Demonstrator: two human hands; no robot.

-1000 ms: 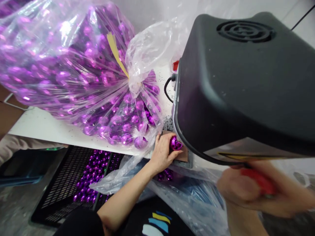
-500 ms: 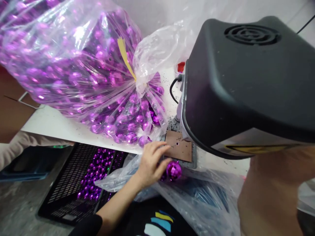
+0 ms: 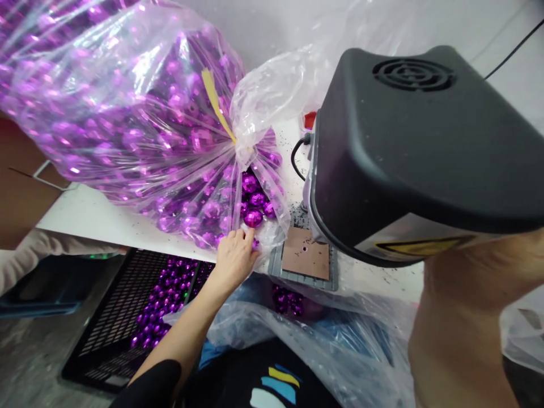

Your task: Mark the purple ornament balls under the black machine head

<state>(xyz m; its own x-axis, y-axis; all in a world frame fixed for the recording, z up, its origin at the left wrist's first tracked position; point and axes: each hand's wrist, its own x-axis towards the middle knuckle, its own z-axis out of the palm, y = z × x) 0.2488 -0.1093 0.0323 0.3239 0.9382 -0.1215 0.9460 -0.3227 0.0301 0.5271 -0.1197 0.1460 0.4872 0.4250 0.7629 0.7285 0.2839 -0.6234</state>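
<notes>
My left hand (image 3: 235,256) is at the torn mouth of a big clear plastic bag (image 3: 127,102) full of shiny purple faceted balls. Its fingers are bent downward, and a bit of purple shows beside the fingertips; whatever they grip is hidden. Several loose purple balls (image 3: 254,218) lie uncovered just beyond the fingers. To the right of this hand, a brown board (image 3: 305,255) with a small hole rests on a grey metal base. Over it stands a black machine head (image 3: 408,147), like a bench drill. My right hand (image 3: 521,269) is at the machine's right side, its fingers hidden behind the housing.
An open clear bag (image 3: 361,328) with purple balls (image 3: 288,300) hangs at the table's front edge. Lower left is a black crate (image 3: 106,317) holding smaller purple balls. Another person's sleeve (image 3: 55,243) shows at the left. Dark shavings speckle the white table (image 3: 382,277).
My left hand has moved left and up, from the board's front edge to the bag's mouth. The purple ball beside it has gone from that spot. The right hand stays by the machine.
</notes>
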